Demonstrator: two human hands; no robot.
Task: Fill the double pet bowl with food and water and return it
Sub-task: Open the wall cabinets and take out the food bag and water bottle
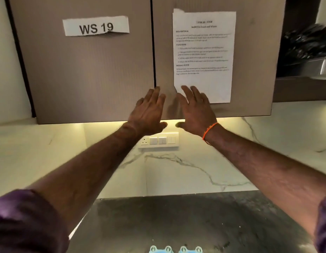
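A kitchen: wall cabinets, marble backsplash, dark countertop

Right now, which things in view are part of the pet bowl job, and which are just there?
Job:
double pet bowl, blue, only its top edge showing at the frame bottom
left hand and right hand, both open, raised before the cabinet doors
task sheet

Just there:
WS 19 label
socket and switch panel
dark counter

Open air between dark countertop at 6 o'clock and wall cabinet at 12 o'clock. Passage upward blocked by closed cabinet doors; forward by marble backsplash with protruding switch panel. Open shelf at 2 o'clock crowded with dark items.
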